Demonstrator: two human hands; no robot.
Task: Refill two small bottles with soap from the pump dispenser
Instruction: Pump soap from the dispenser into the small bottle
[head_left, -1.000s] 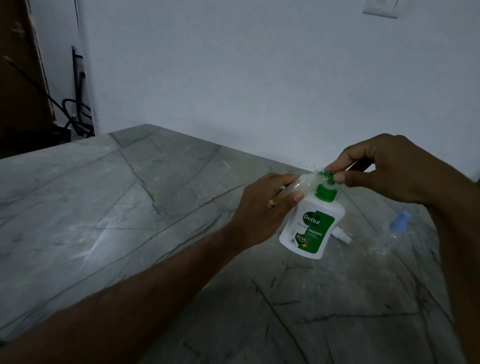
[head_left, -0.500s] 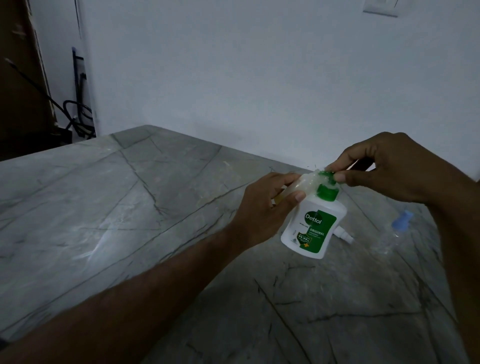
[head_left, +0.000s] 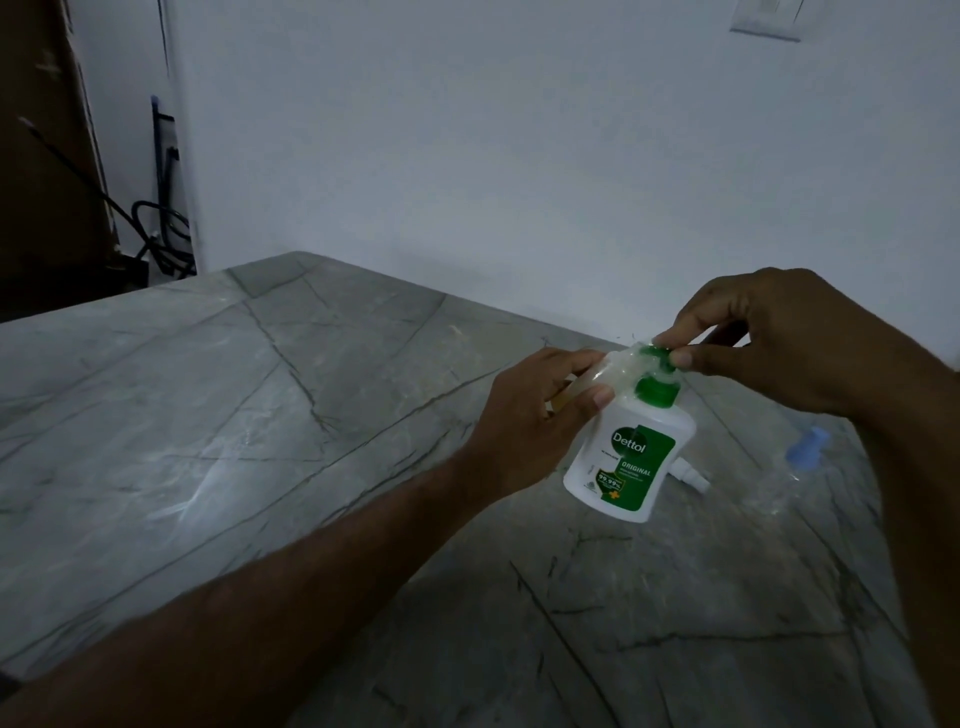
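A white Dettol pump dispenser (head_left: 631, 462) with a green label and green pump head is tilted left, its base at the stone table (head_left: 260, 415). My right hand (head_left: 769, 343) pinches the green pump head from above, with clear film around the pump. My left hand (head_left: 535, 415) holds a small clear bottle (head_left: 602, 376) pressed against the pump's spout; the fingers hide most of it. A second small clear bottle with a blue cap (head_left: 805, 452) lies on the table to the right.
A small white cap or nozzle piece (head_left: 691, 475) lies just behind the dispenser. The white wall runs along the table's far edge. Dark cables (head_left: 161, 234) hang in the corner at the back left.
Almost nothing differs. Both hands keep their grips, and the dispenser has only shifted very slightly.
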